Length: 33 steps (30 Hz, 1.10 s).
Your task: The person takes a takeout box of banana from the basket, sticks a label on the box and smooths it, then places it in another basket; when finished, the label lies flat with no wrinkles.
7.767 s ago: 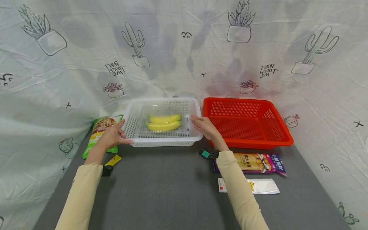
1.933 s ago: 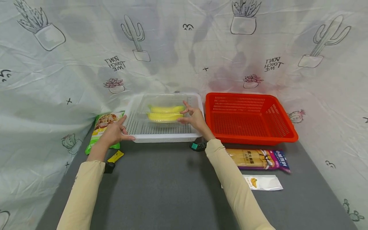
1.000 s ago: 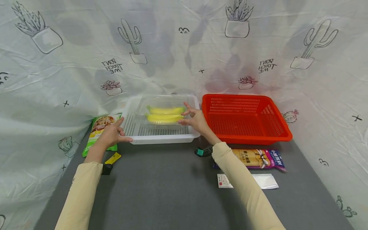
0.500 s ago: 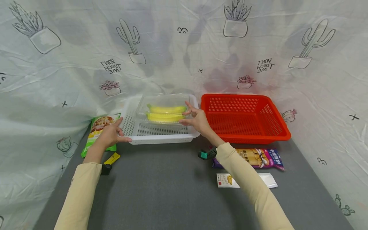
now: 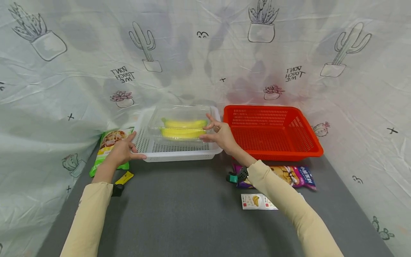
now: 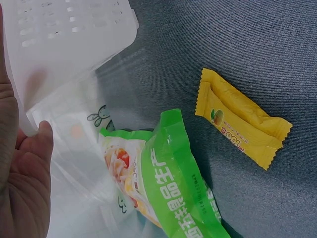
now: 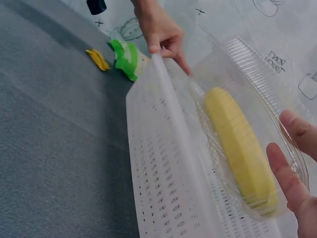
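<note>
My left hand (image 5: pixel 120 151) grips the front left corner of a white perforated plastic basket (image 5: pixel 179 156), thumb along the front rim. In the right wrist view its fingers curl at that corner. A clear plastic clamshell box (image 5: pixel 154 123) with two yellow bananas (image 5: pixel 184 133) in it is over the basket's right and back part. My right hand (image 5: pixel 224 138) holds the box by its right end, thumb and fingers spread at the edge. In the right wrist view, the box (image 7: pixel 250 82) sits tilted above the basket's rim (image 7: pixel 171 91).
A red perforated basket (image 5: pixel 273 155) stands close on the right. Before it lie a purple pasta packet (image 5: pixel 303 176) and a white banana-printed packet (image 5: pixel 253 201), partly behind the right sleeve. Left of the white basket are a green food bag (image 5: pixel 104 151) and a small yellow packet (image 5: pixel 124 177).
Earlier the right hand was at the white basket's right rim and the box lay inside. Since then it has taken hold of the box and raised it; lately the box shifted slightly left.
</note>
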Tool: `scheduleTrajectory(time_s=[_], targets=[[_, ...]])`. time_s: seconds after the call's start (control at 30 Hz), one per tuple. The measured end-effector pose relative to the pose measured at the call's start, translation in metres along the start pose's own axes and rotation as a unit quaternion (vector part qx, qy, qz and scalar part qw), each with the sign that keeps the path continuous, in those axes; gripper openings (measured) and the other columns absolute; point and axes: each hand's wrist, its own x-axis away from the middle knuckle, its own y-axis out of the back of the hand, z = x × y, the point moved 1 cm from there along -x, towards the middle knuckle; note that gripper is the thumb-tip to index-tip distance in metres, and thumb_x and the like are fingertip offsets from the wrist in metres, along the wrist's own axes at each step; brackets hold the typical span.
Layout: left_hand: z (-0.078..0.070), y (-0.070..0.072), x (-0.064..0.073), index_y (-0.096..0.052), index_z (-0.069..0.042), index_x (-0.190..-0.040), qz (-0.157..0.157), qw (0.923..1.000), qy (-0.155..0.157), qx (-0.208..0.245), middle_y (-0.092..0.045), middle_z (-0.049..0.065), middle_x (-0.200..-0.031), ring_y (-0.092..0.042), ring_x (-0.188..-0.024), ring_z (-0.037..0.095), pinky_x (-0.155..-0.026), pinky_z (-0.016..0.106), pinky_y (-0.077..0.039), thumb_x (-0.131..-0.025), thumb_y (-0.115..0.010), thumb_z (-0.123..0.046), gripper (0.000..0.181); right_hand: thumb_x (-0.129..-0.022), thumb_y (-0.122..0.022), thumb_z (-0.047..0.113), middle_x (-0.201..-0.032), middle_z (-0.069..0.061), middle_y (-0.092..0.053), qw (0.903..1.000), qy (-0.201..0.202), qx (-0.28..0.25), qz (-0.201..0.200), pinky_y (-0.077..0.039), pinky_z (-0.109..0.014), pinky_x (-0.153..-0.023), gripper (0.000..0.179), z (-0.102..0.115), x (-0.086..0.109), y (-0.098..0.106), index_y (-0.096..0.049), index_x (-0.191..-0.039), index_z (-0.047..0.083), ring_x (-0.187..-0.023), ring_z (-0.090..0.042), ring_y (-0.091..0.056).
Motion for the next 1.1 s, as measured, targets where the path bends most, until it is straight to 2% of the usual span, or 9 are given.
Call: scheduleTrajectory(time_s=[0.17,0.27,0.4,0.5,0.6,0.73,0.83,0.9,1.1], targets=[[0.001,0.000,0.001,-0.018,0.004,-0.151,-0.001,1.0000,-0.006,-0.003,-0.063,0.006,-0.069,-0.041,-0.059,0.020,-0.071,0.039,-0.040,-0.067,-0.082,-0.048,0.117,-0.077,-0.077,-0.001,-0.153,-0.007,-0.034,0.9999,0.003,0.009,-0.003,-0.054,-0.024,-0.073,0.031,0.003,0.006,-0.001,-0.062,-0.099,-0.017,-0.136,-0.041,-0.031],[0.000,0.001,0.001,-0.032,0.005,-0.146,-0.001,1.0000,-0.009,-0.004,-0.067,0.019,-0.102,-0.039,-0.060,0.021,-0.072,0.040,-0.041,-0.067,-0.081,-0.049,0.108,-0.077,-0.077,-0.001,-0.152,-0.007,-0.035,0.9999,0.005,0.015,-0.003,-0.054,-0.024,-0.071,0.030,0.005,0.010,-0.001,-0.062,-0.097,-0.016,-0.135,-0.042,-0.034],[-0.002,0.002,0.001,-0.041,0.007,-0.139,-0.001,0.9999,-0.011,-0.002,-0.035,0.025,-0.147,-0.039,-0.064,0.023,-0.074,0.041,-0.041,-0.067,-0.082,-0.048,0.100,-0.077,-0.077,-0.002,-0.152,-0.006,-0.035,0.9999,-0.002,0.012,-0.002,-0.054,-0.021,-0.071,0.030,0.010,0.016,-0.001,-0.061,-0.098,-0.017,-0.134,-0.041,-0.034],[-0.002,0.002,0.002,-0.054,0.008,-0.126,0.004,0.9999,-0.009,-0.005,-0.025,0.024,-0.152,-0.042,-0.070,0.025,-0.076,0.041,-0.041,-0.067,-0.082,-0.048,0.086,-0.077,-0.076,-0.004,-0.152,-0.008,-0.034,1.0000,-0.007,0.003,0.003,-0.053,-0.020,-0.071,0.030,0.013,0.020,-0.002,-0.061,-0.099,-0.018,-0.135,-0.043,-0.033],[-0.003,0.003,0.003,-0.052,0.008,-0.130,0.006,0.9999,-0.009,-0.006,-0.044,0.024,-0.141,-0.044,-0.071,0.025,-0.076,0.041,-0.041,-0.067,-0.081,-0.049,0.090,-0.076,-0.075,-0.008,-0.152,-0.010,-0.034,0.9999,-0.006,-0.008,0.007,-0.053,-0.021,-0.069,0.030,0.016,0.024,-0.002,-0.060,-0.099,-0.020,-0.134,-0.046,-0.031],[-0.003,0.003,0.003,-0.021,0.005,-0.150,0.008,0.9999,-0.006,-0.003,-0.068,0.018,-0.088,-0.043,-0.063,0.022,-0.072,0.040,-0.041,-0.067,-0.081,-0.051,0.116,-0.076,-0.075,-0.009,-0.151,-0.009,-0.036,0.9999,0.005,-0.009,0.006,-0.054,-0.021,-0.068,0.029,0.017,0.029,0.000,-0.061,-0.099,-0.021,-0.134,-0.045,-0.032],[-0.003,0.004,0.002,-0.025,0.004,-0.149,0.010,0.9999,-0.003,-0.002,-0.068,0.016,-0.088,-0.040,-0.059,0.021,-0.071,0.039,-0.040,-0.066,-0.080,-0.051,0.114,-0.077,-0.076,-0.006,-0.151,-0.008,-0.036,0.9998,0.016,0.006,0.001,-0.054,-0.021,-0.069,0.028,0.017,0.032,0.001,-0.062,-0.099,-0.019,-0.134,-0.043,-0.033],[-0.004,0.004,0.001,-0.033,0.005,-0.146,0.009,0.9999,-0.005,-0.002,-0.065,0.022,-0.109,-0.038,-0.060,0.021,-0.072,0.040,-0.040,-0.066,-0.080,-0.052,0.108,-0.077,-0.076,-0.004,-0.152,-0.009,-0.035,0.9997,0.021,0.009,0.001,-0.054,-0.023,-0.069,0.028,0.017,0.035,0.002,-0.063,-0.099,-0.018,-0.134,-0.043,-0.034],[-0.002,0.004,0.001,-0.017,0.003,-0.151,0.011,0.9999,-0.008,-0.001,-0.066,0.009,-0.080,-0.044,-0.062,0.020,-0.075,0.042,-0.042,-0.067,-0.081,-0.050,0.118,-0.077,-0.076,-0.006,-0.152,-0.008,-0.034,0.9999,0.013,-0.010,0.005,-0.055,-0.030,-0.069,0.028,0.019,0.045,0.000,-0.062,-0.098,-0.018,-0.132,-0.041,-0.037]])
